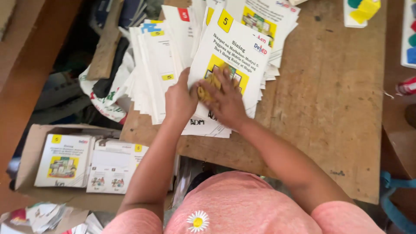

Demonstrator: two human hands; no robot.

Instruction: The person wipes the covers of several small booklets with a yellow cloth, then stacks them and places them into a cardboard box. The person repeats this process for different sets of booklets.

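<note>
While both hands met over the top booklet (pixel 232 56) on the fanned stack (pixel 160 65) at the table's (pixel 329 108) left end, the right hand (pixel 225 102) lay flat, fingers spread, on a yellow cloth (pixel 208 89); the left hand (pixel 180 99) curled at the cloth's edge. Booklet judged thin, light, floppy, glossy, likely to slide; best pinched at a free edge.
</note>
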